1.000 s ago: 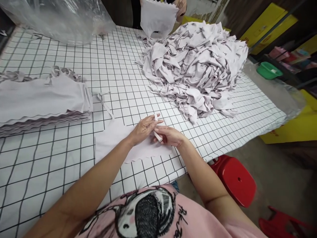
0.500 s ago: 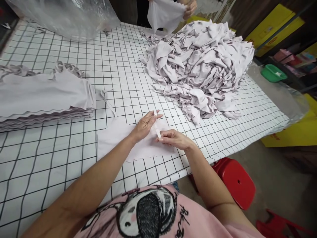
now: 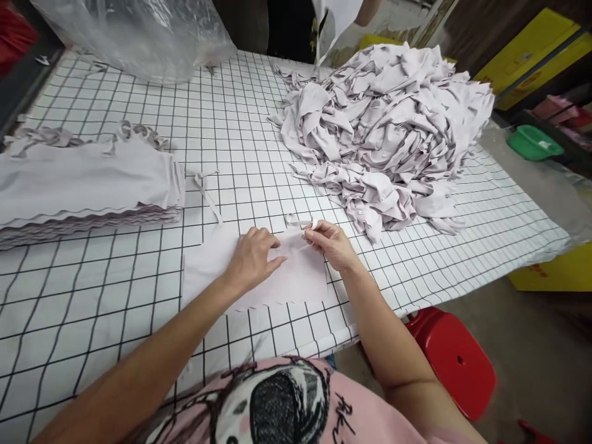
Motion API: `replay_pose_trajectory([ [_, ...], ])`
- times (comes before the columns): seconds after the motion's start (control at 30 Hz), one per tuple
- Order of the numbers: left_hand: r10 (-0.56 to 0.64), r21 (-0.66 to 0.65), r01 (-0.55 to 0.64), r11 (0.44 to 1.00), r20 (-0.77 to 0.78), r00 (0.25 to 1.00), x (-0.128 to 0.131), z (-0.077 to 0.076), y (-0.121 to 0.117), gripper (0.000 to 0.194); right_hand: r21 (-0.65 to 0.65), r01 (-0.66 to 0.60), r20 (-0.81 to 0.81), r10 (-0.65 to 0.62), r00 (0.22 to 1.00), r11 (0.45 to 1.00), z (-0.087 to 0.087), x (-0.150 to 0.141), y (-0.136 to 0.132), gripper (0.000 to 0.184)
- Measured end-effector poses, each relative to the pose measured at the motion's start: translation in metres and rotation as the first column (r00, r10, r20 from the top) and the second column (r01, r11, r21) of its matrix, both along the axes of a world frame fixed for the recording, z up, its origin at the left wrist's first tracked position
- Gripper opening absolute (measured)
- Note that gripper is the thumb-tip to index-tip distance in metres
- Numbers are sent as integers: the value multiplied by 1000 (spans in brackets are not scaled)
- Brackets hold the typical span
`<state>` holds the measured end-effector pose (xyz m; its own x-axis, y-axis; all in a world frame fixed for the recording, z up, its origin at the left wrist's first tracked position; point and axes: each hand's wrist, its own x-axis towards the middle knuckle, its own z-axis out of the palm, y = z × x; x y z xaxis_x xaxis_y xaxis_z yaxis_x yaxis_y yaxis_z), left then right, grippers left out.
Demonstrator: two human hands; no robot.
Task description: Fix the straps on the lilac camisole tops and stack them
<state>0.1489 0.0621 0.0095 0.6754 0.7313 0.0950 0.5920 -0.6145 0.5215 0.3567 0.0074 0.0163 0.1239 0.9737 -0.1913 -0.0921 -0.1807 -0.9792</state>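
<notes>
Head view: one fabric piece (image 3: 296, 280) at centre, one stack (image 3: 92, 179) at left, one heap (image 3: 393, 123) upper right, one plastic bag (image 3: 139, 37) upper left; left hand (image 3: 252, 258), thumb spread from fingers, hides part of the piece beneath it, while right hand (image 3: 332, 245), set apart, pinches one strap (image 3: 303, 222) by the piece's upper right edge

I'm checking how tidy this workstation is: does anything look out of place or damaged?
Nothing looks plainly spilled or damaged. The fabric heap stands out most: it is jumbled, with pieces straggling over the gridded table, whereas the stack at the picture's left lies in flat layers.
</notes>
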Motion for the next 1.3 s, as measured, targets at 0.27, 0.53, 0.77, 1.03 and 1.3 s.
replay_pose_trajectory([
  [0.27,46,-60,-39,997,127,991,8,-13,-13,9,77,-134,326,102,940,988,-10,-20,-7,25],
  [0.53,78,-93,-64,994,155,985,10,-16,-14,9,62,-164,450,119,885,985,-13,-20,-10,23],
  [0.77,79,-75,-68,995,151,985,12,-15,-12,14,127,-248,642,111,759,960,-11,-25,-9,21],
  [1.03,87,-92,-72,993,170,982,12,-16,-11,14,116,-288,690,131,712,951,-9,-24,-10,17],
  [1.3,95,-110,-74,991,195,976,13,-17,-11,15,122,-354,753,146,641,927,-7,-16,-10,11],
])
